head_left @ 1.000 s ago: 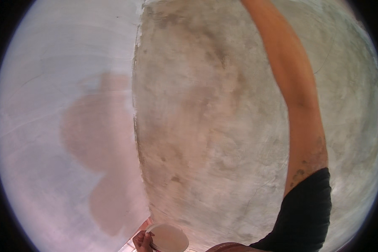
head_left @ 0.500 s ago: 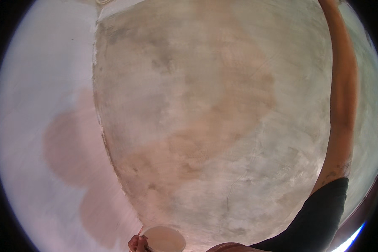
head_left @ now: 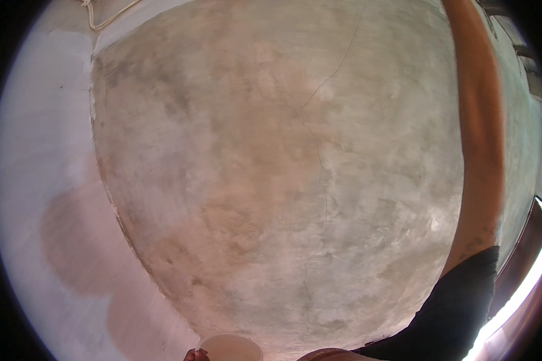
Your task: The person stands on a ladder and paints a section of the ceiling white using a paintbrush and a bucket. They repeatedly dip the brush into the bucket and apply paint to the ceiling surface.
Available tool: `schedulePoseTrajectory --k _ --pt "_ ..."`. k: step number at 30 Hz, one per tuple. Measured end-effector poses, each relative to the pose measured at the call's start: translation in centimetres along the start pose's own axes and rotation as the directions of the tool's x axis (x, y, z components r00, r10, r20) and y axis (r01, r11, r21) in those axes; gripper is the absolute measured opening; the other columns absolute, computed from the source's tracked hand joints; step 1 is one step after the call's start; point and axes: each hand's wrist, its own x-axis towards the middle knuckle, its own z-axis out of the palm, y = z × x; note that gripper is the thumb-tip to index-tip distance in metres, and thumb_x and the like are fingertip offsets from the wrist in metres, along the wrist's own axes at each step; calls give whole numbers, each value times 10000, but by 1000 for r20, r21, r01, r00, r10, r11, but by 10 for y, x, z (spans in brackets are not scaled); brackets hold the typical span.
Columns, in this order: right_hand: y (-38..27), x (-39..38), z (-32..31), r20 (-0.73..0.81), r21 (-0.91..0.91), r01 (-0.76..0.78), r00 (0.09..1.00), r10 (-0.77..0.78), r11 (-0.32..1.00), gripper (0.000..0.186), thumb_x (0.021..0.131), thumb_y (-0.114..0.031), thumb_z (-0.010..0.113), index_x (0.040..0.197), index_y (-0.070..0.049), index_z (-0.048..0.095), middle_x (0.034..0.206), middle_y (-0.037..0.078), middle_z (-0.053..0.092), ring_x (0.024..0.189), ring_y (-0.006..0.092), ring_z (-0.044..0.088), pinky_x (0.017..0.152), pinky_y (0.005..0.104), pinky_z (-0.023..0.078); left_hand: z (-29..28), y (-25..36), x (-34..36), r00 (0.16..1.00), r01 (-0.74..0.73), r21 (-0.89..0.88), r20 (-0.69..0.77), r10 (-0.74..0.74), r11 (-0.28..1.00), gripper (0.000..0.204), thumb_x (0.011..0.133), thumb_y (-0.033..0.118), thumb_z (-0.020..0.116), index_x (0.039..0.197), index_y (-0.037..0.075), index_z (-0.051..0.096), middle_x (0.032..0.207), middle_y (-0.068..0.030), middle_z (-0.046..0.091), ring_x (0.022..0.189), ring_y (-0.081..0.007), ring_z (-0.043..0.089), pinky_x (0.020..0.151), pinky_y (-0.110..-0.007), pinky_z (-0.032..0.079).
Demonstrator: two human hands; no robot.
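Note:
At the lower edge, my left hand (head_left: 196, 355) is closed at the left side of a round, pale tub (head_left: 232, 337). Only its fingers show, and the frame cuts off the tub's lower part. My right arm (head_left: 480, 132), bare below a dark short sleeve (head_left: 442, 313), stretches up along the right side. It leaves the picture at the top, so the right hand and anything in it are hidden. A mottled grey-beige wall (head_left: 253, 180) fills the middle, with a thin crack running down it.
A smooth whitish wall (head_left: 36, 150) meets the mottled one along a rough edge at left. Pale cable or cord (head_left: 105, 24) hangs at the top left. Beams (head_left: 527, 54) show at the upper right, and a bright opening (head_left: 518, 301) at the lower right.
The view has shifted right and upward, bringing more cord, the upper crack and the beams into sight. My left hand and the tub sit lower in the picture. The right arm stays raised.

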Motion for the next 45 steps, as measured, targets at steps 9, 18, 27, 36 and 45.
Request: schedulePoseTrajectory --k 9,18,27,36,45 --pt "-127 41 5 -215 324 50 976 22 945 205 750 -96 541 844 10 689 868 228 665 853 331 663 755 422 538 16 72 17 982 144 -153 147 -121 978 393 905 252 556 572 122 392 502 34 355 474 -113 302 415 -311 248" --pt "-87 30 -48 92 797 -77 996 6 599 198 712 -138 585 600 6 663 509 137 606 494 265 639 579 336 548 9 -16 14 950 -293 78 140 281 953 289 856 146 655 1054 -61 620 874 -94 571 646 -160 498 619 -288 455" --pt "-5 16 25 84 324 125 983 -160 938 149 722 -134 623 662 -8 675 547 104 613 493 214 602 519 300 503 0 -6 4 987 -119 111 121 105 987 472 871 253 634 1192 -74 522 1129 -228 553 1042 -322 548 865 -394 475" --pt "54 0 9 119 266 -141 986 113 954 125 738 -116 636 725 3 675 598 91 621 507 181 585 503 282 485 -13 29 -9 875 -436 257 344 340 863 476 883 318 543 1218 -19 521 1195 -237 526 1116 -446 470 928 -516 385" --pt "-95 3 -28 177 935 -210 975 136 285 118 755 -97 648 788 13 675 649 79 630 521 148 569 487 264 467 12 94 12 955 290 -366 173 -242 884 280 827 234 595 694 -12 596 542 32 455 507 -60 376 494 -235 269"
